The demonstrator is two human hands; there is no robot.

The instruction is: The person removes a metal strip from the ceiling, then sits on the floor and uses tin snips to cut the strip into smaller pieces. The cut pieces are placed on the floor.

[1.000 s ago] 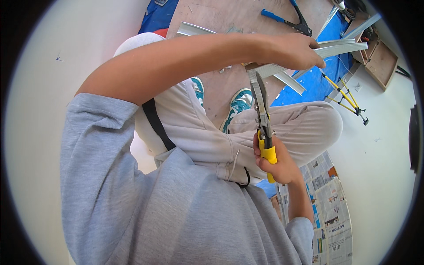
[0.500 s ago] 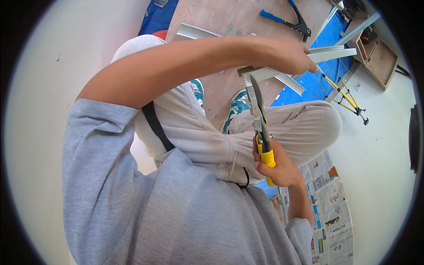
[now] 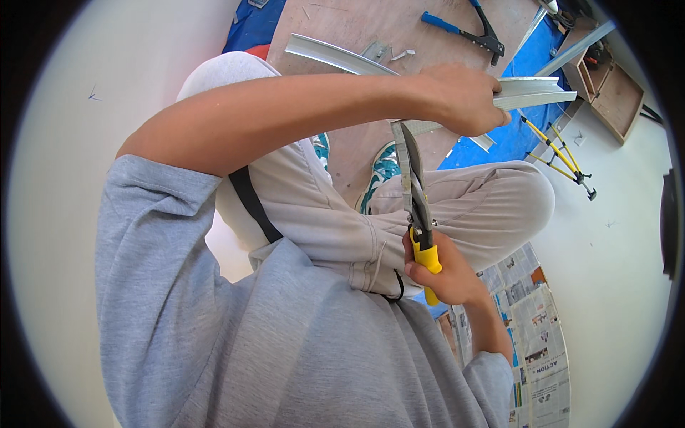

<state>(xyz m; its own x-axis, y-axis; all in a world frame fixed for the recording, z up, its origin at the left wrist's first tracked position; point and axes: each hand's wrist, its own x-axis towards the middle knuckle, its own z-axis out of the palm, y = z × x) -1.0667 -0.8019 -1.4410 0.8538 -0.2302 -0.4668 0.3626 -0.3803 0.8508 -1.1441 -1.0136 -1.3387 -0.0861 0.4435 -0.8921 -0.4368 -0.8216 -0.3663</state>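
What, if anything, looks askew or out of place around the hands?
One small thing: a bent scrap, seemingly metal, lies loose on the board beyond the left hand, like a stray offcut near the channel lying there. Nothing looks spilled, and the snips in the right hand show no plain damage.

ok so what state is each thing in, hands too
left hand: closed on a metal channel
right hand: closed around yellow-handled snips
yellow-handled snips: blades at the channel's end, opening unclear
blue-handled riveter: lying, handles spread
loose channel: lying on the board
yellow tripod: legs spread
wooden box: open
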